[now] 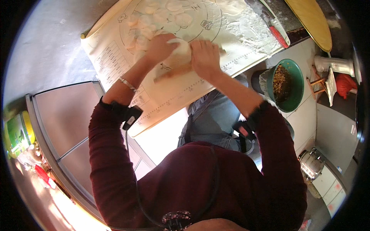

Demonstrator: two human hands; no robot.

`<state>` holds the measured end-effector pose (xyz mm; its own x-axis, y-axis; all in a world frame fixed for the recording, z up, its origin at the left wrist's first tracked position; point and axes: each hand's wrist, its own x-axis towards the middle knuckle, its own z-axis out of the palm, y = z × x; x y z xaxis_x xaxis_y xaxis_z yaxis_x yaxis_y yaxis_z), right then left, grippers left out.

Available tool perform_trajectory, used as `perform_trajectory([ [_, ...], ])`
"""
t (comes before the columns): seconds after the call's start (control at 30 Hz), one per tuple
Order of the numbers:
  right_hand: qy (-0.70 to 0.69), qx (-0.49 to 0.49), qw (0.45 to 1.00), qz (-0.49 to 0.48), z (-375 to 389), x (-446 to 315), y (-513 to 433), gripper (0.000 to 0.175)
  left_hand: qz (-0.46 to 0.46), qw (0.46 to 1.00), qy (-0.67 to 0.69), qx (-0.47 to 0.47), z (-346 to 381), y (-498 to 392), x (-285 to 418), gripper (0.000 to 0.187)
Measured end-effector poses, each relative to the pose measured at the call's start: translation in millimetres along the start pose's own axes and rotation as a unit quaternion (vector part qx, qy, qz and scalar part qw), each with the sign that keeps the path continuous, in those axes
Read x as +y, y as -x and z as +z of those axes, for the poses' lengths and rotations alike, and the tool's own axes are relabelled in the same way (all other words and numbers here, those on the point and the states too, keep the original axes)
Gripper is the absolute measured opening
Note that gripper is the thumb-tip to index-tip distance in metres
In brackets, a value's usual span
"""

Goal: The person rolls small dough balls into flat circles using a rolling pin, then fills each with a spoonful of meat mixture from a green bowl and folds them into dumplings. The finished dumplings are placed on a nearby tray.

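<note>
My left hand pinches the edge of a flat, round dough wrapper on a printed, floured pastry mat. My right hand lies over a slim wooden rolling pin, which is blurred and slants across the mat beside the wrapper; one end shows past the fingers and the part beneath the palm is hidden. Several small dough rounds lie beyond and beside my left hand, some touching. A larger piece of dough sits at the far edge of view.
A red-handled knife lies at the mat's right side near loose flour. Below the mat's right edge stands a green basin holding a chopped yellowish mixture. A small wooden stool is farther right. A metal pot stands at lower right.
</note>
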<state>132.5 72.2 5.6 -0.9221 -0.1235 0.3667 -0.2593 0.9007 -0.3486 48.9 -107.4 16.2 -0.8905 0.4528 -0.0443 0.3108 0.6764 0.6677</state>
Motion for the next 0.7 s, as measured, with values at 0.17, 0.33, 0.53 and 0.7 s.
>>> perform_trajectory([
  [0.17, -0.001, -0.049, 0.999, -0.011, -3.7, 1.7, 13.1, 0.021, -0.142, 0.93, 0.248, -0.229, -17.6, 17.4, -6.3, 0.035],
  [0.33, 0.09, -0.017, 0.996, 0.02, 21.7, -9.8, -76.4, 0.024, -0.018, 0.986, -0.083, -0.143, -18.0, -2.4, 6.8, 0.033],
  [0.53, -0.02, -0.025, 0.999, 0.001, -2.6, 1.0, 20.2, 0.019, -0.144, 0.976, 0.163, -0.028, -15.1, 9.6, -2.9, 0.034],
  [0.7, 0.025, -0.015, 0.999, -0.026, 18.9, 0.1, -13.6, 0.016, -0.177, 0.918, 0.285, -0.212, -33.2, 26.1, 1.9, 0.04],
])
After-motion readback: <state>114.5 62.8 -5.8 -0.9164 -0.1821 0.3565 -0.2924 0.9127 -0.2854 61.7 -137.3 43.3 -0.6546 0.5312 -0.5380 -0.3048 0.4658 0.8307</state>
